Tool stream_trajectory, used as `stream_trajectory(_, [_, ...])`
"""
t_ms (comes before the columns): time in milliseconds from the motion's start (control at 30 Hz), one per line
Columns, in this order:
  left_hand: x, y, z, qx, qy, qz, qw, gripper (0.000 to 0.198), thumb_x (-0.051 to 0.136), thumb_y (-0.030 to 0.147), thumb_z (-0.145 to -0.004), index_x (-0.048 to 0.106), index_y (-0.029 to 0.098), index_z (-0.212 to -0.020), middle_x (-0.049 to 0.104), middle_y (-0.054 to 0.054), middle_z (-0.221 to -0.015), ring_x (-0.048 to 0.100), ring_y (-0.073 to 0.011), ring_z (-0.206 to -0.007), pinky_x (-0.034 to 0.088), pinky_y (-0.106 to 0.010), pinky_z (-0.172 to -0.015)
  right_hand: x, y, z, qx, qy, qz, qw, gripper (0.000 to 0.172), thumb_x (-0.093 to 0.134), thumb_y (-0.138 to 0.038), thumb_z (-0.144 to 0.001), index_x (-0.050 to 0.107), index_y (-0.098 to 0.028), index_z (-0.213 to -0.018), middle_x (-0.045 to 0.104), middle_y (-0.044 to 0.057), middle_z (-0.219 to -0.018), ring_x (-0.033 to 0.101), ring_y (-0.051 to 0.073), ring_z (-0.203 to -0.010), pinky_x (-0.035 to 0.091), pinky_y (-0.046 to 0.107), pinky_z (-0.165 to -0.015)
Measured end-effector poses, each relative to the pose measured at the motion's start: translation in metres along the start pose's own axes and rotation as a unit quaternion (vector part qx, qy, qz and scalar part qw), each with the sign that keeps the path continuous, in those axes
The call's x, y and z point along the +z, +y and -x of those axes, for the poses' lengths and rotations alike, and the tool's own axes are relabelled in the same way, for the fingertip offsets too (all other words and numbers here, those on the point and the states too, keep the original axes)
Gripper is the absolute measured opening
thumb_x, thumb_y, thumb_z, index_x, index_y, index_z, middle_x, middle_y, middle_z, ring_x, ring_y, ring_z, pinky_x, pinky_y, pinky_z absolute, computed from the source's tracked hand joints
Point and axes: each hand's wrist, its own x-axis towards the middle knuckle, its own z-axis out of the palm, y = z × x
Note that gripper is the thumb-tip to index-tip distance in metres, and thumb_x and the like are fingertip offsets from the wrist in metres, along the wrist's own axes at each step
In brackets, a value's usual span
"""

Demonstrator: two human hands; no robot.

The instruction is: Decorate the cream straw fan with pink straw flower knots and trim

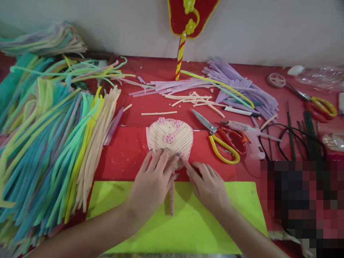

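Observation:
A small heart-shaped fan (161, 136) lies flat in front of me, its cream pipe cleaners laid in slanting rows inside a pink border. Pink curled flowers (169, 138) sit on its upper half, and a pink wrapped handle (172, 200) points towards me. My left hand (156, 172) rests on the fan's lower part with its fingers stretched out, its thumb by the handle. The index finger of my right hand (206, 182) reaches to the lower right edge, its other fingers loosely bent. Our fingertips meet near a bit of pink, mostly hidden.
Scissors (212, 132) and a pink glue gun (248, 136) lie right of the fan. Bundles of coloured pipe cleaners (51, 143) fill the left side; lilac ones (236, 79) lie behind. A yellow-green mat (215, 229) is beneath my arms. A red fan (180, 21) stands at the wall.

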Motion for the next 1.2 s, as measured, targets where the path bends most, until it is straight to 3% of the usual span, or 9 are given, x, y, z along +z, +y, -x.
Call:
stream_trajectory(233, [0.001, -0.003, -0.001, 0.008, -0.006, -0.006, 1.0, 0.038, 0.042, 0.025, -0.092, 0.052, 0.018, -0.128, 0.055, -0.011, -0.123, 0.052, -0.0269, -0.115, 0.04, -0.045, -0.101, -0.001, -0.001, -0.001, -0.007, 0.014, -0.005, 1.0, 0.037, 0.045, -0.016, -0.09, 0.053, -0.012, -0.126, 0.056, 0.008, -0.087, 0.051, 0.018, -0.077, 0.044, 0.029, -0.068])
stream_trajectory(533, [0.001, 0.0, 0.001, 0.02, -0.029, -0.031, 0.999, 0.044, 0.044, 0.019, -0.089, 0.045, 0.015, -0.133, 0.052, -0.013, -0.128, 0.048, -0.0293, -0.121, 0.038, -0.047, -0.102, -0.003, -0.002, -0.005, 0.017, 0.006, -0.011, 1.0, 0.037, 0.043, -0.019, -0.092, 0.052, -0.018, -0.127, 0.057, 0.007, -0.086, 0.051, 0.017, -0.075, 0.044, 0.027, -0.064])
stream_trajectory(733, [0.001, -0.001, 0.0, 0.022, -0.009, -0.033, 0.999, 0.042, 0.046, 0.018, -0.089, 0.048, 0.015, -0.131, 0.054, -0.013, -0.125, 0.049, -0.0283, -0.118, 0.039, -0.047, -0.101, -0.002, -0.002, -0.006, 0.036, -0.021, -0.017, 0.999, 0.038, 0.041, -0.022, -0.093, 0.051, -0.021, -0.129, 0.054, 0.005, -0.077, 0.049, 0.017, -0.072, 0.041, 0.026, -0.06])
stream_trajectory(1200, [0.001, -0.004, -0.001, 0.016, -0.008, 0.0, 1.0, 0.041, 0.046, 0.017, -0.088, 0.049, 0.016, -0.129, 0.053, -0.013, -0.124, 0.048, -0.0287, -0.119, 0.037, -0.049, -0.102, -0.005, 0.0, -0.011, 0.059, -0.011, -0.065, 0.996, 0.034, 0.042, -0.024, -0.093, 0.056, -0.021, -0.124, 0.055, 0.003, -0.072, 0.053, 0.014, -0.068, 0.04, 0.024, -0.055])
